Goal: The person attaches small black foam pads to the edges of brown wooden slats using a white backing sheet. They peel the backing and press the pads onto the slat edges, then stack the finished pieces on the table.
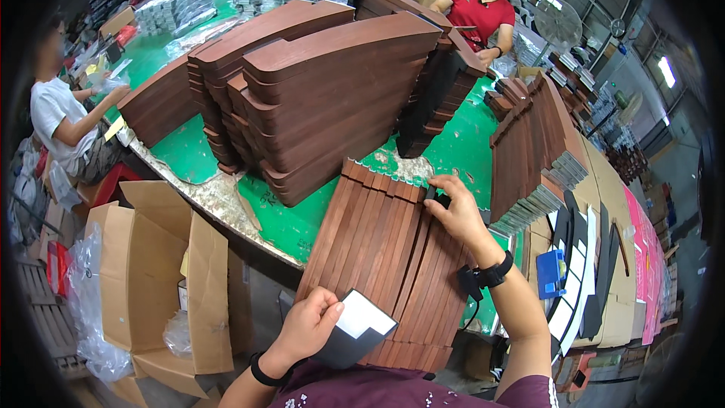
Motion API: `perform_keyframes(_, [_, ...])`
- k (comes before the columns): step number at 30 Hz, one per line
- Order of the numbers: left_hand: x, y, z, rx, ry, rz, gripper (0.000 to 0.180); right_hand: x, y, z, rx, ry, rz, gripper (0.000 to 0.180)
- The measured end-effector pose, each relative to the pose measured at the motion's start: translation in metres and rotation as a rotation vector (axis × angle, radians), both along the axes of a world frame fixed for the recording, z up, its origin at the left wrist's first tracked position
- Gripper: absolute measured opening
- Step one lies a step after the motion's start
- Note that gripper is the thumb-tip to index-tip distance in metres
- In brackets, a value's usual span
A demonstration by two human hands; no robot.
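Note:
My left hand [311, 323] pinches a dark sheet with a white patch [364, 316] by its edge, just above the near part of a row of brown wooden slats [370, 230]. The slats stand on edge, packed side by side, running from the green table [283, 219] toward my body. At their far end my right hand [461, 211] has thumb and fingers closed around a small black piece [438, 196]; its exact kind is hard to make out. A black device with a cable [470, 281] is strapped at my right wrist.
Tall stacks of curved brown boards [340, 83] rise beyond the slats, with another stack [532, 151] to the right. An open cardboard box [158, 279] stands at lower left. A blue object [551, 273] lies among strips at right. Two people work across the table and at left.

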State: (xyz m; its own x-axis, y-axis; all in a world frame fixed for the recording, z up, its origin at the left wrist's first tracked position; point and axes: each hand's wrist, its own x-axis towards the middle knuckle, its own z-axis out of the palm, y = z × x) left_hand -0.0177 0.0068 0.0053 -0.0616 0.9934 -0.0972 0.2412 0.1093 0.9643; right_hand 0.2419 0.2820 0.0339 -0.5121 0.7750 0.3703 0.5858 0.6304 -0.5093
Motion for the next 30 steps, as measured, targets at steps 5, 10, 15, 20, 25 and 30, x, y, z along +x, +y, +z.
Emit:
perform_keyframes(5, [-0.001, 0.0, -0.004, 0.004, 0.035, -0.02, 0.017, -0.007, -0.001, -0.006, -0.105, -0.065, -0.011, 0.046])
perform_keyframes(10, [-0.002, 0.001, -0.004, 0.021, 0.065, -0.033, 0.016, -0.01, -0.001, -0.006, -0.119, -0.085, -0.042, 0.046])
perform_keyframes(15, [-0.001, 0.001, -0.006, 0.018, 0.061, -0.035, 0.015, -0.011, 0.001, -0.008, -0.086, -0.082, -0.027, 0.046])
perform_keyframes(20, [-0.001, 0.001, -0.003, 0.022, 0.073, -0.032, 0.015, -0.012, 0.0, -0.007, -0.074, -0.102, -0.025, 0.047])
perform_keyframes(25, [0.0, 0.001, -0.004, -0.001, 0.054, -0.009, 0.018, -0.01, 0.002, -0.01, -0.06, -0.108, -0.015, 0.048])
perform_keyframes(30, [0.0, 0.0, -0.008, 0.029, 0.059, -0.028, 0.013, -0.011, 0.003, -0.015, -0.021, -0.143, -0.005, 0.047])
